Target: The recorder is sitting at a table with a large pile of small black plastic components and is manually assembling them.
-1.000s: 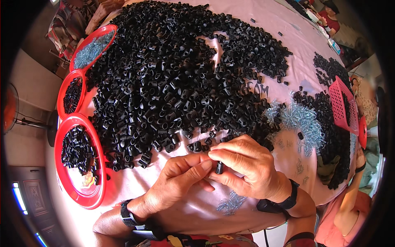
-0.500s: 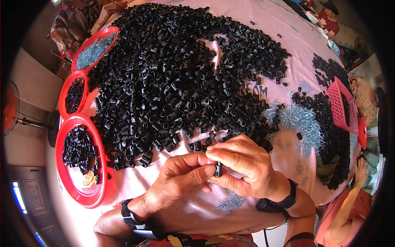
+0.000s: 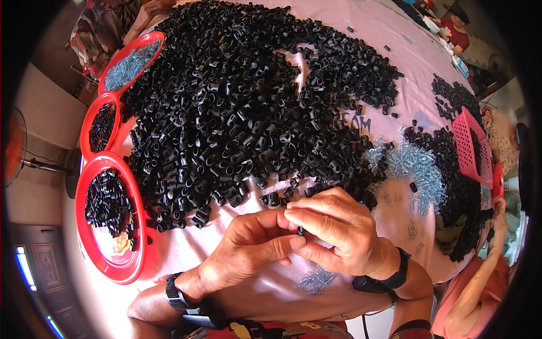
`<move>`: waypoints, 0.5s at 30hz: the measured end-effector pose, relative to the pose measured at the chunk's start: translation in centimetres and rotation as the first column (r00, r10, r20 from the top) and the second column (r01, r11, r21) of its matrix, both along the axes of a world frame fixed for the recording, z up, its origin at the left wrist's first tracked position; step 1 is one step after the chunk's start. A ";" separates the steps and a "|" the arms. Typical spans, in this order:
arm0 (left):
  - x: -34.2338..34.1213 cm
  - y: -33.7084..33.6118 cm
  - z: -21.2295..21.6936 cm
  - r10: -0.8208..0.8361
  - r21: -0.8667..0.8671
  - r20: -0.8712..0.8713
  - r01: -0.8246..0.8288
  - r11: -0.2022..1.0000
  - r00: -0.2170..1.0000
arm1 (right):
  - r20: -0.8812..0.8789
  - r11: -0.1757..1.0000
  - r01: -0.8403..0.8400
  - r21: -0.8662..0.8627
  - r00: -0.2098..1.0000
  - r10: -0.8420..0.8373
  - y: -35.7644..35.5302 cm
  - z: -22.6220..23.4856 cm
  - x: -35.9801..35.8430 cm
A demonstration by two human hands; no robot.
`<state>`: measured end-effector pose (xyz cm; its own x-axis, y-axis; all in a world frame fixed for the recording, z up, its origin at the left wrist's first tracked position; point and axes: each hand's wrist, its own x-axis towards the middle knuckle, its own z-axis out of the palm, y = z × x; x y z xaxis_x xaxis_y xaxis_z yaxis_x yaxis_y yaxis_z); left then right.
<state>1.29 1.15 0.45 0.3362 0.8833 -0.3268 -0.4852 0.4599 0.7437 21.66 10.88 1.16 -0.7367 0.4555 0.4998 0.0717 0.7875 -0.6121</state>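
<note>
My left hand point(image 3: 251, 243) and my right hand point(image 3: 344, 234) meet over the near edge of the cloth, fingertips closed around a small black plastic cord lock point(image 3: 301, 230). Only a little of it shows; fingers cover the rest. My left thumb lies against its near side, while my right index finger and thumb close in from the other side. Just beyond my hands spreads a large heap of hollow black cord lock bodies point(image 3: 226, 113). Small metal springs point(image 3: 317, 279) lie loose near my right wrist, and a bigger pile of springs point(image 3: 418, 172) sits to the right.
Along the left edge stand a red tray of black parts point(image 3: 138, 248), a smaller red basket point(image 3: 84, 133) and a red tray of springs point(image 3: 161, 39). A pink basket point(image 3: 466, 152) is at the right, near smaller black parts point(image 3: 449, 192). Another person's arm point(image 3: 477, 282) shows at lower right.
The cord lock, upright and mostly visible before, is now more hidden between my fingers. My left thumb has shifted slightly right over it. The person's hand at right has risen a little.
</note>
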 end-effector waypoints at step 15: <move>0.5 -0.6 -1.4 0.135 0.084 0.159 -0.150 0.985 0.978 | 0.001 0.999 0.022 0.025 1.000 -0.022 -0.1 0.5 0.1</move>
<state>1.77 0.59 -0.94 0.2439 0.9501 -0.1943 -0.6514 0.3089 0.6930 21.79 10.74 1.68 -0.7272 0.4587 0.5106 0.0897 0.8010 -0.5919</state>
